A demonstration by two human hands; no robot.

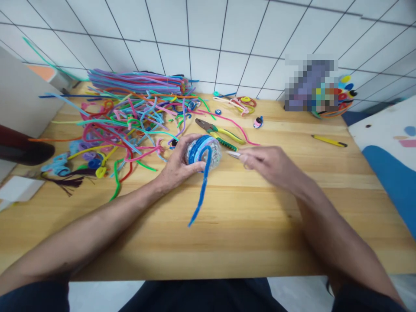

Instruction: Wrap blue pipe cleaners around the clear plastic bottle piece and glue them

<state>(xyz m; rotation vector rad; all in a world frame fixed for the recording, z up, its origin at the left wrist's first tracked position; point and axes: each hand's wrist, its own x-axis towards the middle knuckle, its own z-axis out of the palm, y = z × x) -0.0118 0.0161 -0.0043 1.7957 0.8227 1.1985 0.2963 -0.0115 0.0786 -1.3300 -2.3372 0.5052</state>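
My left hand [177, 167] is closed round a clear, round plastic container [216, 158] that lies tilted, wrapped in bands of light and dark blue pipe cleaner. A loose end of blue pipe cleaner [203, 190] arches over it and hangs down toward me. Just to the right, my right hand [264, 162] grips small scissors [233, 154]; their pale metal tip points left at the container, a short gap away. The fingers hide most of their handle. Behind the container lie pliers [224, 131] with yellow-green grips.
A tangle of coloured pipe cleaners [130, 125] spreads over the left of the wooden table [227, 225], with a thick bundle [136, 82] behind it. A yellow utility knife [329, 141] lies to the right. Near the tiled wall stands a holder of colourful items [346, 97], partly blurred.
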